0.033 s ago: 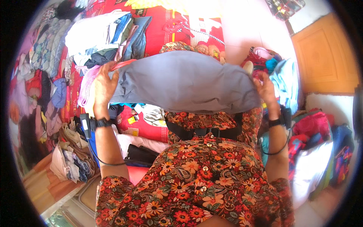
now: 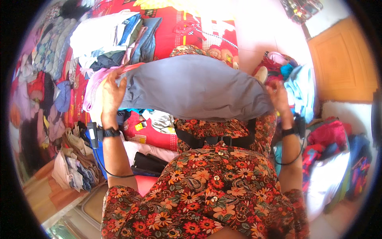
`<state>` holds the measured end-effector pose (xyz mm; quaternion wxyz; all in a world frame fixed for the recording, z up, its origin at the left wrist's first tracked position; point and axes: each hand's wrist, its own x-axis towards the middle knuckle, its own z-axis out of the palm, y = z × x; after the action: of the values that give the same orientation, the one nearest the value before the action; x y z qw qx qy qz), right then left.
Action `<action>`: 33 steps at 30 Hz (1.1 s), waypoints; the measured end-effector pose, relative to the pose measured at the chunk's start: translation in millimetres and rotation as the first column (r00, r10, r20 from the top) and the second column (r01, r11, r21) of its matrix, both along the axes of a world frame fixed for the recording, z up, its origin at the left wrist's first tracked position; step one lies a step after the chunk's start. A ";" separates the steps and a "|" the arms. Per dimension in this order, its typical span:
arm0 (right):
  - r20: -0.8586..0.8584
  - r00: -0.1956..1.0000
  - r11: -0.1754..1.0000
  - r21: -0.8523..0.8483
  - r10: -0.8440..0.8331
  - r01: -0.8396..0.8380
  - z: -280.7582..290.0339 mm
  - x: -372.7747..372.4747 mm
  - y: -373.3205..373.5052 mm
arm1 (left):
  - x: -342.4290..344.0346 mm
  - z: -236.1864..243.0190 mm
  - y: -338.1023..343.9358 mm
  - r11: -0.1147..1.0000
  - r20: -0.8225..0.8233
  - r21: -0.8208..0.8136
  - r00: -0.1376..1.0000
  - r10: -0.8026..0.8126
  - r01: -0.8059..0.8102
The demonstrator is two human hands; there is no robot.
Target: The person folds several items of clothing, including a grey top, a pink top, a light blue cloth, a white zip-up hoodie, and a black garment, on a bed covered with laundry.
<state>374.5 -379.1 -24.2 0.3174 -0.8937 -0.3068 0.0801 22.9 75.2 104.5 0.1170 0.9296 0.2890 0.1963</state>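
A plain grey cloth garment point(image 2: 195, 87) is stretched sideways in front of me, over my lap; its exact kind is not clear. My left hand point(image 2: 114, 91) grips its left end, thumb toward the cloth. At the other end, my right hand point(image 2: 279, 95) has its fingers closed on the edge, partly hidden by the fabric. Beside my left hand lies a pink and white folded cloth point(image 2: 93, 91). Just past my right hand is a heap with a light blue garment point(image 2: 300, 87).
Stacked folded clothes point(image 2: 101, 36) and blue jeans point(image 2: 147, 42) lie on a red patterned bedspread point(image 2: 165, 44). More clothes point(image 2: 328, 135) are piled at the right, below an orange-brown wooden panel point(image 2: 344, 59). Small folded items point(image 2: 75, 171) stand by a wooden surface point(image 2: 43, 191) at lower left.
My left hand has shifted slightly to the right, and the grey garment's left end with it. The rest of the scene looks nearly the same.
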 end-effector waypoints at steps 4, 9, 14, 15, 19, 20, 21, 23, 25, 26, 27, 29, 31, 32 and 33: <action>-0.049 0.997 0.997 -0.059 0.053 -0.056 -31.3 -9.4 -13.2 | -49.9 -44.3 -38.8 0.813 -0.035 -0.517 0.956 0.293 -0.268; -0.026 0.984 0.980 -0.094 0.176 -0.178 -47.3 -10.5 -18.2 | -78.0 -94.6 -91.0 0.177 0.007 -0.973 0.740 0.672 -0.151; -0.099 0.981 0.962 -0.200 0.168 -0.185 -52.7 -2.7 -21.0 | -51.4 -118.1 -92.7 0.060 0.079 -0.997 0.545 0.835 0.053; -0.090 0.982 0.962 -0.203 0.167 -0.182 -53.6 -3.0 -22.6 | -47.4 -119.4 -89.5 0.064 0.090 -0.996 0.567 0.819 0.066; -0.062 0.983 0.972 -0.150 0.172 -0.180 -59.7 -6.0 -29.1 | -28.7 -121.5 -77.9 -0.035 0.034 -0.993 0.561 0.827 0.110; -0.059 0.981 0.973 -0.131 0.184 -0.191 -62.5 -6.6 -29.3 | -22.3 -120.7 -77.9 -0.073 -0.015 -0.993 0.519 0.855 0.093; -0.192 0.972 0.987 -0.060 0.132 -0.146 -64.7 -7.4 -31.7 | -16.2 -119.4 -81.1 -0.054 0.004 -0.992 0.465 0.885 0.111; -0.083 0.981 0.980 -0.084 0.175 -0.182 -70.4 -6.6 -33.2 | -4.7 -113.4 -88.2 0.003 0.038 -0.994 0.323 0.946 0.109; -0.054 0.977 0.974 -0.085 0.204 -0.208 -76.0 -2.9 -33.3 | 5.0 -104.3 -94.4 0.171 0.211 -0.964 0.196 0.958 0.201; -0.075 0.975 0.973 -0.086 0.209 -0.215 -78.4 -0.2 -33.2 | 7.8 -99.2 -94.5 0.214 0.266 -0.939 0.176 0.948 0.268; -0.121 0.977 0.976 -0.108 0.177 -0.190 -80.0 2.9 -32.8 | 11.3 -94.3 -94.3 0.202 0.253 -0.940 0.163 0.954 0.274; -0.142 0.967 0.969 -0.102 0.211 -0.226 -81.3 8.2 -33.7 | 18.1 -87.0 -93.0 0.108 0.169 -0.955 0.206 0.964 0.277; -0.167 0.963 0.966 -0.113 0.211 -0.232 -80.4 10.6 -37.2 | 21.8 -83.4 -90.8 0.025 0.116 -0.958 0.308 0.944 0.286; -0.168 0.962 0.965 -0.115 0.215 -0.236 -80.6 10.7 -37.7 | 21.3 -82.7 -89.7 0.015 0.089 -0.976 0.334 0.938 0.219; -0.185 0.966 0.969 -0.140 0.178 -0.206 -78.3 9.6 -42.4 | 18.8 -82.8 -92.1 0.041 0.101 -0.984 0.359 0.928 0.173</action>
<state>384.2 -421.5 -102.5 0.2614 -0.8718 -0.3565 0.2110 41.8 -16.9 21.7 0.6933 0.2629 0.5407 0.3974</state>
